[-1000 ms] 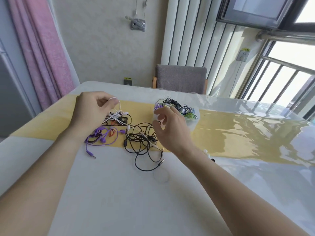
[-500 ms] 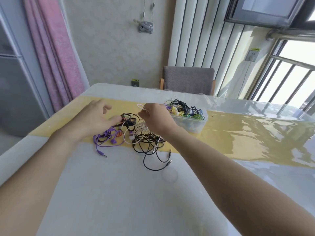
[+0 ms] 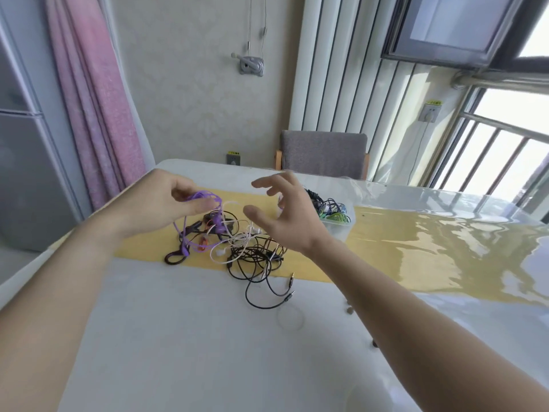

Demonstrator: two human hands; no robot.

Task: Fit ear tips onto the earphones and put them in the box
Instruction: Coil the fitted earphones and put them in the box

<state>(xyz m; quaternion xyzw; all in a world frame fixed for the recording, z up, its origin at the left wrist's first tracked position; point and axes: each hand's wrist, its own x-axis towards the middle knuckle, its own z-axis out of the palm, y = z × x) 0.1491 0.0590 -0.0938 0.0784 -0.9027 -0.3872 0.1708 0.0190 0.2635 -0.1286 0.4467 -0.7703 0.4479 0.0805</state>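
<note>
My left hand (image 3: 166,203) pinches the purple earphone cable (image 3: 205,200) and holds it lifted above the table, its loops hanging down to the pile. My right hand (image 3: 285,215) hovers beside it with fingers spread and holds nothing. Below lies a tangle of earphones: a white cable (image 3: 234,242), black cables (image 3: 258,260) and an orange piece (image 3: 202,243). Behind my right hand stands a clear plastic box (image 3: 341,223) with several coloured earphones in it, partly hidden by the hand.
The white table (image 3: 184,337) has a yellow runner (image 3: 386,251) under a glossy clear cover. A few small dark bits (image 3: 350,310) lie to the right of the pile. A grey chair (image 3: 323,153) stands at the far edge, and a pink curtain (image 3: 95,99) hangs at left.
My left hand has picked the purple earphones up off the table. My right hand has let go of the white cable and opened its fingers.
</note>
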